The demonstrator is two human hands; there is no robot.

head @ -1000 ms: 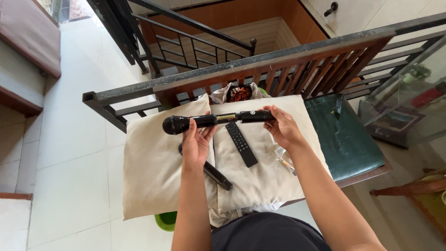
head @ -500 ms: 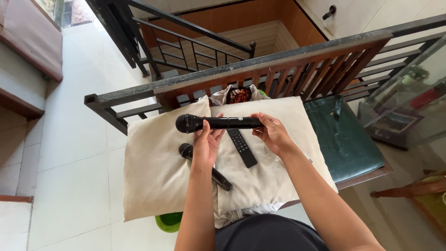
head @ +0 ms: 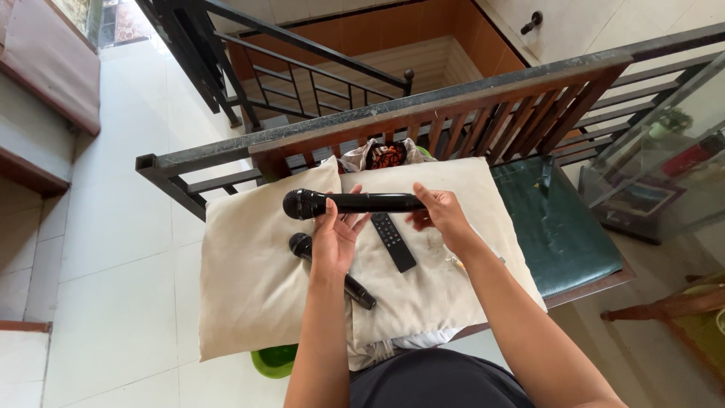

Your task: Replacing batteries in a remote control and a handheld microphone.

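**Black microphone held level between two hands**

A black handheld microphone (head: 351,202) hangs horizontally above two cream cushions (head: 257,264), grille end to the left. The left hand (head: 337,236) grips the barrel from below, fingers curled round it just behind the grille. The right hand (head: 440,216) pinches the tail end with its fingertips, palm facing down. Both forearms reach forward, elbows low.

The microphone looks rigid, fairly light and smooth, so the cylindrical body is the sound place to grip; the mesh head seems likelier to dent.

A second microphone (head: 332,270) and a black remote control (head: 393,241) lie on the cushions beneath.
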